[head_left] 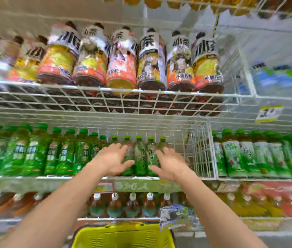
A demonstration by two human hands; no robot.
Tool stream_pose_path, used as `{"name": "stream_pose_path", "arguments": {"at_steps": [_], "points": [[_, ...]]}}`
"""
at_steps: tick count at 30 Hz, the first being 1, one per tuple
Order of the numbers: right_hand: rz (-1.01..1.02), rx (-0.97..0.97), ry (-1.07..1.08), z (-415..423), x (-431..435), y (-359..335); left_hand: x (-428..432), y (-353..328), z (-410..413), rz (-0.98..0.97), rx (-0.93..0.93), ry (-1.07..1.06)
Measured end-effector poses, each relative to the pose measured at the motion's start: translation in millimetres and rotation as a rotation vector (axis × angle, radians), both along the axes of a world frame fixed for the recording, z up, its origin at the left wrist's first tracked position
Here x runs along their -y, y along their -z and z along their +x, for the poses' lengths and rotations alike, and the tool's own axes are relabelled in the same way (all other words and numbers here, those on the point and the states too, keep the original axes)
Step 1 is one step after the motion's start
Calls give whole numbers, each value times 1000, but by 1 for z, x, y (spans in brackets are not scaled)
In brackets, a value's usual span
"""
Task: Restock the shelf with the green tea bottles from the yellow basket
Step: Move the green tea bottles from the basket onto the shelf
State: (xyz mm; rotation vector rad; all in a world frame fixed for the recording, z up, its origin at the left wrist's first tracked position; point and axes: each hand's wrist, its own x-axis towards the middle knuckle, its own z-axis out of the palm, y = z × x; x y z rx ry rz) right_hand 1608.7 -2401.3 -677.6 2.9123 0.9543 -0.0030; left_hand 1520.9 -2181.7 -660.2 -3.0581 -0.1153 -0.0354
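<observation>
Several green tea bottles (141,156) with green caps stand upright in a row on the white wire shelf (204,149), middle level. My left hand (114,159) is spread open at the left side of this group, fingers against a bottle. On the right side my right hand (169,164) is spread open too, fingers apart near the rightmost bottles. Neither hand grips anything. The yellow basket (122,236) sits below at the bottom centre, only its far rim and mesh wall showing; its contents are hidden.
Bright green bottles (34,153) fill the shelf to the left, and other green-label bottles (249,154) stand right of a wire divider. Orange-label tea bottles (120,59) sit on the shelf above. White-capped brown bottles (132,204) line the shelf below.
</observation>
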Motion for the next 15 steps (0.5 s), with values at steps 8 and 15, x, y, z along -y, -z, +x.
{"name": "stream_pose_path", "arguments": {"at_steps": [8, 15], "points": [[88, 102, -157, -64, -26, 12, -7, 42, -70, 10, 34, -37], [147, 56, -193, -99, -30, 56, -12, 85, -107, -40, -18, -45]]}}
